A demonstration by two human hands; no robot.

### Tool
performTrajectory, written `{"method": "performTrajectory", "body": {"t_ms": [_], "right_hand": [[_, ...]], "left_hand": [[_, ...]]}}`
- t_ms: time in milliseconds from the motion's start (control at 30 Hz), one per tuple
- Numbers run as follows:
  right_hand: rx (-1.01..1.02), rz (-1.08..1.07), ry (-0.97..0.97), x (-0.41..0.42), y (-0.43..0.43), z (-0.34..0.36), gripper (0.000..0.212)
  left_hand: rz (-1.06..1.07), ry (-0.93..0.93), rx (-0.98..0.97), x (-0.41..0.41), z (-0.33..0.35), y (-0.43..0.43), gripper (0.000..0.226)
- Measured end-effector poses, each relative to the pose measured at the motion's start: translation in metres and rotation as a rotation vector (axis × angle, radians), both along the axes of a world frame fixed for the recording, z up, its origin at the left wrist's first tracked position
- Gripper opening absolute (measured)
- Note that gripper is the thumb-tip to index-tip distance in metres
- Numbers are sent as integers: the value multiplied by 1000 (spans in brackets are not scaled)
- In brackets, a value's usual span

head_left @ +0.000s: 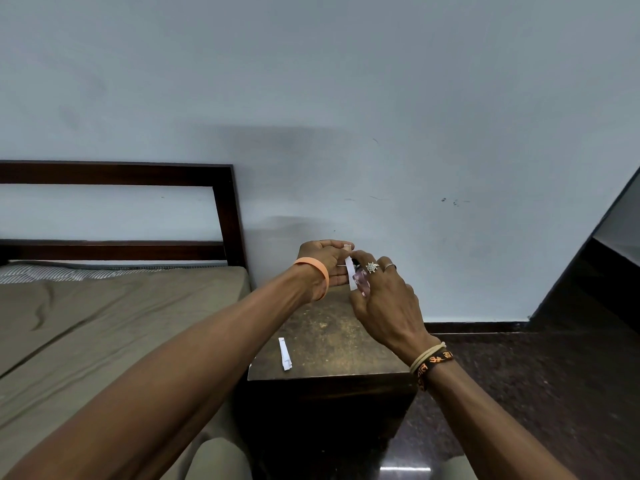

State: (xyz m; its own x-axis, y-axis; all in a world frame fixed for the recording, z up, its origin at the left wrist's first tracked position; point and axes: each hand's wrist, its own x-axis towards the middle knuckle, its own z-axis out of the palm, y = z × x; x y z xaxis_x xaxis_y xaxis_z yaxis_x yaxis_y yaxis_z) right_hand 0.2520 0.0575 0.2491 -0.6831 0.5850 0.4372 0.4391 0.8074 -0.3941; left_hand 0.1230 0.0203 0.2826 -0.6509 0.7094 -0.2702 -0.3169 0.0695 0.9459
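Right hand [384, 299]: seen from the back, fingers curled round a small pink bottle [362, 285], which is gripped and held tilted above the far part of the surface [332, 336]. Only a sliver of the bottle is visible between the fingers; a dark top is just made out at its upper end. A turtle-shaped ring [371, 267] and a plain band are worn on this hand, and cord bracelets [431, 358] at the wrist.

Left hand [325, 263]: fingers bent inward, closed on a white paper strip [350, 277]. The strip is held upright right against the bottle, between the two hands. The exact pinch point is partly hidden by the right hand's fingers. An orange wristband [317, 273] is worn.

Both hands are held close together, in the air, clear of the surface.

Below: a dark, scuffed wooden surface is noted, a bedside unit. A second paper strip [285, 354] is laid flat near its front left edge, well apart from the hands.

Further out: a bed [104, 323] with a brownish sheet is set just left of the unit, with a dark wooden headboard [225, 209] against a pale wall [346, 98]. A dark polished floor [554, 375] is seen to the right.
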Motion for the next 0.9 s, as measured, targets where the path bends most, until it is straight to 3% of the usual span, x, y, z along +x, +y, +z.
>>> {"method": "performTrajectory", "body": {"t_ms": [200,367,467,567,667,767,900], "right_hand": [[-70,16,155,4,0,-10,54],[-344,3,233,14,-4,-59,64],[-522,-5,183,20,-5,-95,55],[-574,-80,69,25,-2,-128,48],[-716,-109,89,28,4,-148,34],[-693,-182,50,29,14,-167,19],[-736,-242,19,26,35,-196,24]], "left_hand": [[-4,-32,1,-7,-8,1,9],[13,-54,-47,-12,-34,2,11],[5,-72,-116,-11,-63,1,11],[-35,-70,-221,-4,-101,0,12],[-65,-108,-299,7,-136,-1,16],[-86,-164,-342,13,-166,1,18],[-150,-231,-358,13,-198,17,16]]}}
